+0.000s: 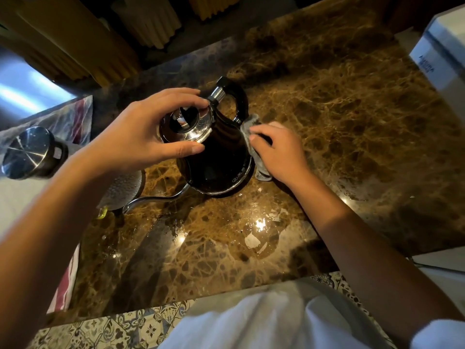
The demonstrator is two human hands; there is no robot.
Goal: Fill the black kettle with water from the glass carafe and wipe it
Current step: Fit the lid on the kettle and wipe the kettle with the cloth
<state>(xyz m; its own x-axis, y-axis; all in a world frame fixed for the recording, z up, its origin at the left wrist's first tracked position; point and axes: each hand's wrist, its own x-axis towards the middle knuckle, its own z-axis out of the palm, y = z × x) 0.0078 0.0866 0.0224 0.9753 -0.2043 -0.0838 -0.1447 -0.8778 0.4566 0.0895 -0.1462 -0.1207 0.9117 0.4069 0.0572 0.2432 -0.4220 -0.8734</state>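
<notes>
I'm at the wiping step; the black kettle [214,157] stands mid-table [352,122], my left hand [141,137] gripping its lid rim, my right hand [279,152] pressing a grey cloth [247,129] against its right flank; next, I judge, sweep round toward the spout.

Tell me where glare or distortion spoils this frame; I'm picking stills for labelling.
Head view: bright specular spots on the wet marble counter near its front edge; glare on the kettle lid; the window area at far left is blown out; wide-angle bending stretches both forearms and the white box; the cloth under the right hand is slightly soft.
</notes>
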